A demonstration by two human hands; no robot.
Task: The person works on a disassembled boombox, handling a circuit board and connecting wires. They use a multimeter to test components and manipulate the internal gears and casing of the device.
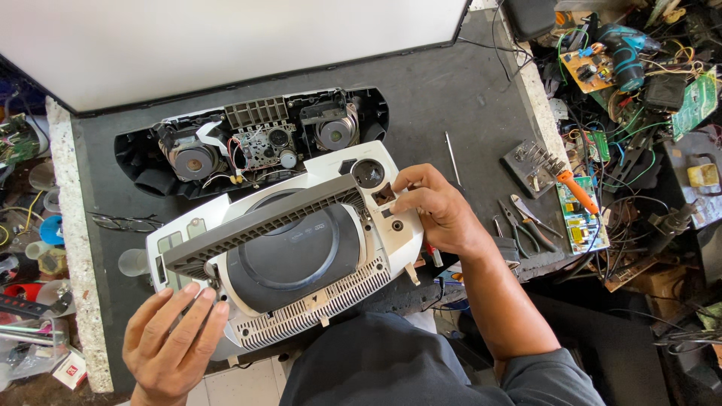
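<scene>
A white and grey top shell of a portable disc player (301, 248), with a round dark lid and a grey carry handle, lies tilted at the front of the black mat. My left hand (174, 338) grips its near left corner by the handle's end. My right hand (436, 210) holds its right end, fingertips on a small square opening. Behind it lies the player's black front half (252, 143), open side up, showing two speakers, a tape mechanism and wires.
A white panel (226, 45) stands at the back. To the right lie a thin rod (451, 158), pliers (526, 222), an orange-handled soldering iron (575, 188), circuit boards and tangled wires (632, 90). Eyeglasses (124, 222) and clutter sit at left.
</scene>
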